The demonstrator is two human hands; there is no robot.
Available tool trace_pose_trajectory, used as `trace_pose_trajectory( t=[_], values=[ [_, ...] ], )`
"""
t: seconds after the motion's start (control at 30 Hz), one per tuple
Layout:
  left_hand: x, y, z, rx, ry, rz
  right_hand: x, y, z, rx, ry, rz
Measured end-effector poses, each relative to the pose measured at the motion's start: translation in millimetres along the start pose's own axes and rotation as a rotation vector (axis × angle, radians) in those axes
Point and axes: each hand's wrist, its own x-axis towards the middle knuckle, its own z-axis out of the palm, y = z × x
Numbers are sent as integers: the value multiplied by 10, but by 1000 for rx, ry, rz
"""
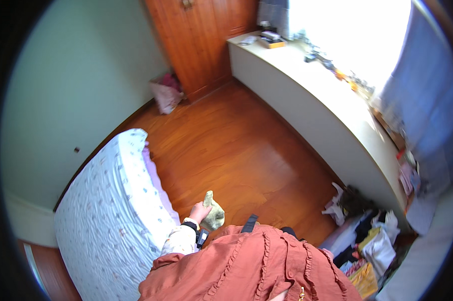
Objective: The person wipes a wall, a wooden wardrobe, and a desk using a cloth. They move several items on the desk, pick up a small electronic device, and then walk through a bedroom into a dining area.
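Below the middle of the head view, my left hand (199, 212) is closed around a crumpled pale green cloth (213, 215). One end of the cloth sticks up past my fingers and the rest hangs beside them. A dark band and a small black device (202, 238) are on that wrist. My right hand is out of view; only a bit of skin shows at the bottom edge, by the front of my rust-coloured garment (245, 267). To the left of the cloth lies a mattress with a white patterned sheet (117, 210).
A long white ledge (324, 94) with small items runs under the window at right. Piled clothes and bags (373, 248) lie at lower right. A pink bag (167, 96) stands near the wooden wardrobe (204, 45). Wooden floor (230, 150) spreads ahead.
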Motion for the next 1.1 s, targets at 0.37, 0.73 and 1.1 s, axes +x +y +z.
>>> trace_pose_trajectory(
  t=[0.37, 0.73, 1.1],
  values=[
    [-1564, -833, 610, -213, 208, -693, 1383, -1973, 797, -675, -284, -87],
    [-1830, 45, 698, -521, 526, -1037, 2401, -3788, 4736, -1284, -612, -473],
    [-1128, 134, 1177, -850, 424, -1311, 1046, -3555, 7309, -1557, -914, -580]
  ],
)
